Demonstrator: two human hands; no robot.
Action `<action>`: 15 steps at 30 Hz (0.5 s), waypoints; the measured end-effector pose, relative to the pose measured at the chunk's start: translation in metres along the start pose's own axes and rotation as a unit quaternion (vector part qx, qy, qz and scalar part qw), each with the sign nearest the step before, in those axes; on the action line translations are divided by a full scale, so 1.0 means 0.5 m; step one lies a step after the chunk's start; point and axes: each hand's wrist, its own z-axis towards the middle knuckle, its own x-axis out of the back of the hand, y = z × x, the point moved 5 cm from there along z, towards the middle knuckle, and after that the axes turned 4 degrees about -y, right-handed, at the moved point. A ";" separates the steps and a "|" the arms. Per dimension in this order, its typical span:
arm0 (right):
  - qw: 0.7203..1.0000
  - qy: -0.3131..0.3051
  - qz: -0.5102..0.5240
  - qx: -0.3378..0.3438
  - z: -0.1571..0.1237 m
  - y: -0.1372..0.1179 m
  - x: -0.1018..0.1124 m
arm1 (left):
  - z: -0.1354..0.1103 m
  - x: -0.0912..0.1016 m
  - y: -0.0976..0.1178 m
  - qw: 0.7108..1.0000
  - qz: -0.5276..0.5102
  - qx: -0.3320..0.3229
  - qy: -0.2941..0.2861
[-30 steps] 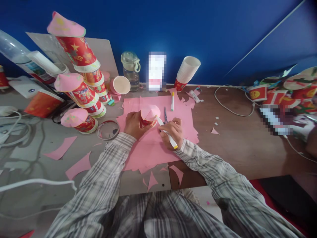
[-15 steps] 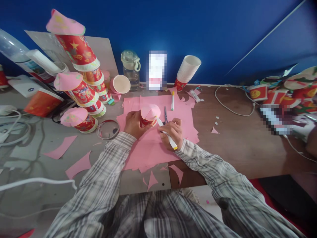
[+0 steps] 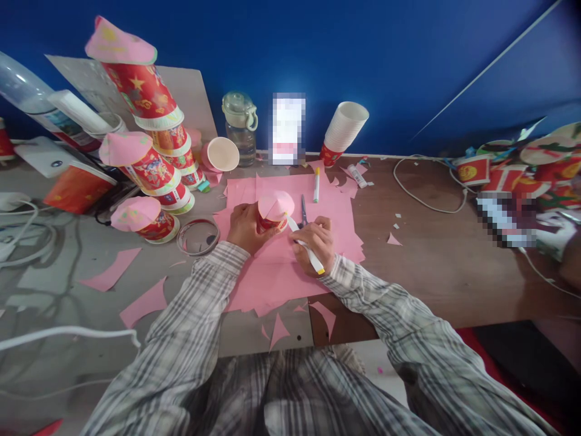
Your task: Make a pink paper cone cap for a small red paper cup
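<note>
My left hand [image 3: 247,229] wraps round a red paper cup [image 3: 267,226] from its left side. On top of the cup sits a pale pink paper cone [image 3: 276,206]. Pinched in my right hand [image 3: 318,243] is a white marker [image 3: 312,257] with a yellow end, its tip touching the cone's lower right edge. Both hands are over a stack of pink paper sheets [image 3: 281,275]. Scissors [image 3: 304,209] lie just beyond my right hand, partly hidden by it. A second marker [image 3: 316,185], with yellow and green ends, rests on the paper farther back.
At left stand stacked red cups [image 3: 145,91] with pink cones. A roll of tape [image 3: 198,237] lies beside my left hand. Behind are a water bottle [image 3: 240,130], a lit phone [image 3: 287,128] and stacked cups [image 3: 347,124]. A cable [image 3: 426,204] and paper scraps [image 3: 394,239] lie at right.
</note>
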 end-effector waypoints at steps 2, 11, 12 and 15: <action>1.000 -0.019 -0.018 -0.009 -0.008 0.005 -0.006 | 0.000 -0.001 -0.002 1.000 -0.002 0.003 0.000; 0.998 -0.034 -0.018 -0.044 -0.022 0.016 -0.013 | 0.001 -0.001 0.000 1.000 -0.002 -0.002 0.000; 0.998 -0.031 -0.024 -0.043 -0.021 0.014 -0.012 | 0.001 -0.001 0.000 1.000 -0.005 -0.002 0.000; 0.999 -0.010 -0.037 -0.027 -0.013 0.005 -0.008 | 0.001 -0.002 -0.001 1.000 -0.006 -0.004 0.000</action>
